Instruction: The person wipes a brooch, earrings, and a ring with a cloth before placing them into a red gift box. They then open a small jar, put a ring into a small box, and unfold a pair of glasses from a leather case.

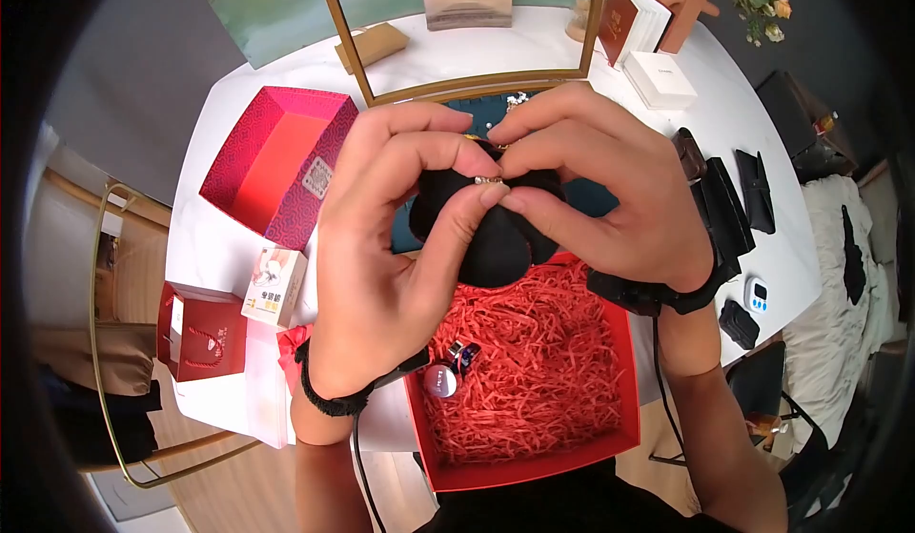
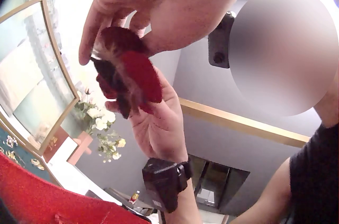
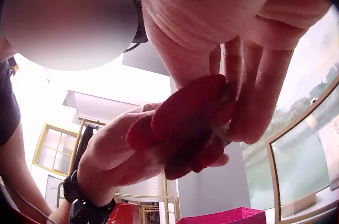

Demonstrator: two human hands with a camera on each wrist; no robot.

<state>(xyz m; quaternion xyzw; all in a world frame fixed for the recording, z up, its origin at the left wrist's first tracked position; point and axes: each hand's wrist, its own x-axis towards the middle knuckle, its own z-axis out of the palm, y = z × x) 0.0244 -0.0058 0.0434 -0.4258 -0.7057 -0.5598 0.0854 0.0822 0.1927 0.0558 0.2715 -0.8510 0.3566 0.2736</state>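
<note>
A black, petal-shaped soft piece (image 1: 491,252) is held up between both hands above the red box. My left hand (image 1: 381,237) pinches a small shiny beaded part (image 1: 488,181) at its middle with thumb and forefinger. From the other side my right hand (image 1: 610,190) grips the same piece, thumb and fingertips meeting the left ones. Red and dark lobes of its underside (image 2: 142,78) show in the left wrist view, below the left hand (image 2: 164,12). In the right wrist view, the red underside (image 3: 185,115) hangs under the right hand (image 3: 228,23).
A red box (image 1: 629,428) of shredded paper (image 1: 543,371) stands below the hands, with small items at its left. An empty patterned box (image 1: 310,175), small carton (image 1: 274,287) and red bag (image 1: 212,333) are left. A framed panel (image 1: 477,86) stands behind; black cases (image 1: 755,190) lie right.
</note>
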